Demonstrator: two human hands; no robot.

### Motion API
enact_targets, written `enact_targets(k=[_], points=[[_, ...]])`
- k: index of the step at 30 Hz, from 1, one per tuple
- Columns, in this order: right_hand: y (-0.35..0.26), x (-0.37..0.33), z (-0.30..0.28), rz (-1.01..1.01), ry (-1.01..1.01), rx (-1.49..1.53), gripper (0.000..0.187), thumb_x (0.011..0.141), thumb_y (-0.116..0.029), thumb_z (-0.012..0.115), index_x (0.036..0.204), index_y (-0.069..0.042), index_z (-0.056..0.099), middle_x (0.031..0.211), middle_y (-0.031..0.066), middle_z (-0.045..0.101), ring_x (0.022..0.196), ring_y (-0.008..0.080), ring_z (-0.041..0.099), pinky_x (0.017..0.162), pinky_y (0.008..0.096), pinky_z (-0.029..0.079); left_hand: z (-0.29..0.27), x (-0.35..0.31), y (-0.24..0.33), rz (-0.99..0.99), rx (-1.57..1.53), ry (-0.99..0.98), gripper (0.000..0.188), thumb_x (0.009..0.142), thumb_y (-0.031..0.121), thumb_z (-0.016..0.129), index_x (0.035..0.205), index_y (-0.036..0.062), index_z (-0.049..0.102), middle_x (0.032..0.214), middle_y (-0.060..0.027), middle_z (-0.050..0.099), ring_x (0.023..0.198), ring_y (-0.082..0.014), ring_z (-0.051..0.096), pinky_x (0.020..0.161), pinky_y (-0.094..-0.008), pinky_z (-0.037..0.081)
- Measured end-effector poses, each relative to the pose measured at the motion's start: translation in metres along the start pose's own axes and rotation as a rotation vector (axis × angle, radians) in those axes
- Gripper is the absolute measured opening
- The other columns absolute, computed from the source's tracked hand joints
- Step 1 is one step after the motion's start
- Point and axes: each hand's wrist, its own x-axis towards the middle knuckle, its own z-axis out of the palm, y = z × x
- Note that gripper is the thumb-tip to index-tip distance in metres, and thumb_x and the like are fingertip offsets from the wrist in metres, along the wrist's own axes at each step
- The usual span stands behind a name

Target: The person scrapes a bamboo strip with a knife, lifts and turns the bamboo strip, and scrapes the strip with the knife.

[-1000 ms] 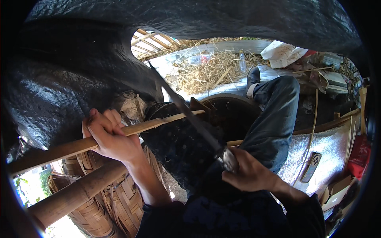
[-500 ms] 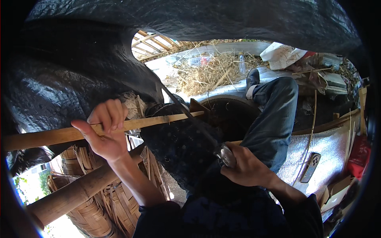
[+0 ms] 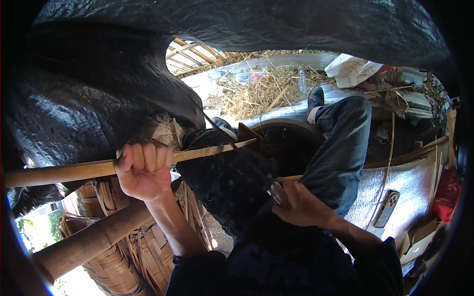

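A long, pale bamboo strip (image 3: 64, 172) runs from the left edge across to above my lap. My left hand (image 3: 147, 170) is closed around it, fingers wrapped over the top. In my right hand (image 3: 306, 204) is a long knife (image 3: 278, 192), gripped by the handle, its metal collar showing at my fingers. The dark, narrow blade slants up and to the left, crossing the strip near its right end; it blends into the dark cloth, so I cannot tell whether it touches the strip. Dark cloth (image 3: 212, 187) covers my left thigh.
Black plastic sheeting (image 3: 98, 113) hangs at the left and overhead. A thick bamboo pole (image 3: 94, 241) and woven bamboo baskets (image 3: 111, 266) are at lower left. Straw (image 3: 256, 91) and a clear bottle (image 3: 302, 79) lie ahead. A phone (image 3: 386, 209) rests on silvery sheeting at right.
My left hand has closed its fingers and thumb around the bamboo strip and shifted slightly right and down. The knife in my right hand has moved a little and its blade looks more blurred.
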Motion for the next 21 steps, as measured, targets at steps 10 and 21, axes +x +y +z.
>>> enact_targets(k=[10,21], points=[[-0.021,0.004,-0.011,-0.371,0.039,-0.300,0.052,0.067,-0.009,0.062,0.108,0.011,0.036,0.086,0.0276,0.052,0.080,0.0363,0.057,0.067,0.0401,0.046,0.002,0.003,-0.005,0.023,-0.022,-0.012,0.042,0.089,0.025,0.036,0.050,0.0127,0.025,0.045,0.0018,0.021,0.041,-0.0087,0.012,0.041,-0.0262,0.014],[0.003,-0.009,-0.020,0.054,0.072,-0.172,0.050,0.066,-0.012,0.063,0.106,0.008,0.038,0.080,0.0251,0.056,0.073,0.0386,0.058,0.062,0.0406,0.046,0.018,0.030,-0.026,0.280,0.085,0.125,0.059,0.084,0.061,0.029,0.053,0.0103,0.033,0.057,0.0004,0.033,0.040,-0.0088,0.026,0.041,-0.0238,0.023]])
